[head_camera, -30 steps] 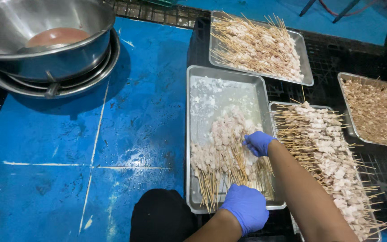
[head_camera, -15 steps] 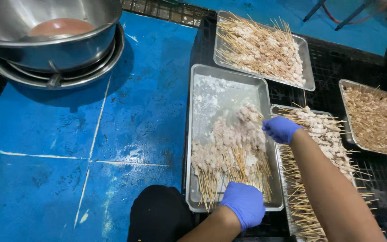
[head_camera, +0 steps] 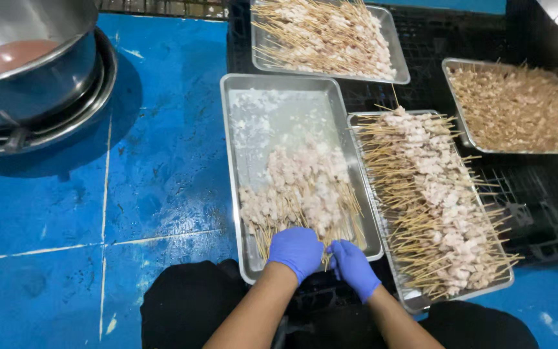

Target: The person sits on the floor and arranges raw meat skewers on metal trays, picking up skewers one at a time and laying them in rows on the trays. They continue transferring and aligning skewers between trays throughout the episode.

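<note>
- My left hand (head_camera: 297,251), in a blue glove, rests on the near end of the flour-dusted steel tray (head_camera: 234,161); its fingers are curled down over the stick ends of the floured meat skewers (head_camera: 301,187), gripping them.
- My right hand (head_camera: 355,268), also gloved in blue, sits just right of the left hand at the tray's near rim; its fingers are bent toward the same stick ends, but I cannot tell whether they are closed on any.
- The floured meat skewers lie in the near half of the tray, sticks pointing toward me; loose flour covers the far half.
- Right of the tray, touching it: a second tray of skewers (head_camera: 434,200), sticks pointing left and right.
- Beyond the tray: a third tray of skewers (head_camera: 324,39).
- Far right of the tray: a tray of darker skewers (head_camera: 518,106).
- Left of the tray: blue floor (head_camera: 156,161), then a steel bowl (head_camera: 33,64) holding reddish liquid.
</note>
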`<state>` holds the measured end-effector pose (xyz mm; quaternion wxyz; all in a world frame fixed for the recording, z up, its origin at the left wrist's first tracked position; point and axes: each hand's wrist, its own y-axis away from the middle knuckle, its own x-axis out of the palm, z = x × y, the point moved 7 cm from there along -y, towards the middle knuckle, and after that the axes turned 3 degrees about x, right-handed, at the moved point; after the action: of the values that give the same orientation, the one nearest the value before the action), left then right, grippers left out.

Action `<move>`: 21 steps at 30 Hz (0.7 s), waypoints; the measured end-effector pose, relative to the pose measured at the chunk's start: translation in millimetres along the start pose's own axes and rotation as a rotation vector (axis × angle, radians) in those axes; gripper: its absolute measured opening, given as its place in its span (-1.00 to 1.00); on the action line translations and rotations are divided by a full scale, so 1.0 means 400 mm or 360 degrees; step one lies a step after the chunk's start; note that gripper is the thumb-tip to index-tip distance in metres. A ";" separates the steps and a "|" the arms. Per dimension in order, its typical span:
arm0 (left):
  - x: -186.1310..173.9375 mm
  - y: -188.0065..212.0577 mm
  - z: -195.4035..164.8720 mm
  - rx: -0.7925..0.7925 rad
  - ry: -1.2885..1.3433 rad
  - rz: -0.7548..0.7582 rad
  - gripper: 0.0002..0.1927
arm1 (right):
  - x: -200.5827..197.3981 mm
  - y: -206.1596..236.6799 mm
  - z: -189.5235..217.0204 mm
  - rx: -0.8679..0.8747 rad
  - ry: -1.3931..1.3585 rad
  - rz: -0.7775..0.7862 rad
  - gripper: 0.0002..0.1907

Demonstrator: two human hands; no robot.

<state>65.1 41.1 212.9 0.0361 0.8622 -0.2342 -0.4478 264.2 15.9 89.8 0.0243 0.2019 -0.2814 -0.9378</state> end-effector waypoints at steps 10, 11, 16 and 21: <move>0.067 -0.066 0.138 -0.0297 -0.0026 -0.0161 -0.62 | 0.021 0.035 0.158 -0.0237 0.1031 -0.0251 -0.58; 0.067 -0.072 0.140 -0.0293 -0.0018 -0.0169 -0.63 | 0.017 0.032 0.166 -0.0267 0.1055 -0.0340 -0.62; 0.067 -0.079 0.157 -0.0318 -0.0009 -0.0129 -0.65 | 0.030 -0.011 0.153 -0.0289 0.0705 -0.0303 -0.67; 0.074 -0.089 0.185 -0.0326 0.0597 -0.0171 -0.71 | 0.059 -0.034 0.125 -0.0224 0.0553 -0.0233 -0.68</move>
<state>34.5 70.6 136.8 0.1425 0.9334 -0.1305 -0.3024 223.7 49.6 111.8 0.0182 0.3785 -0.1913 -0.9054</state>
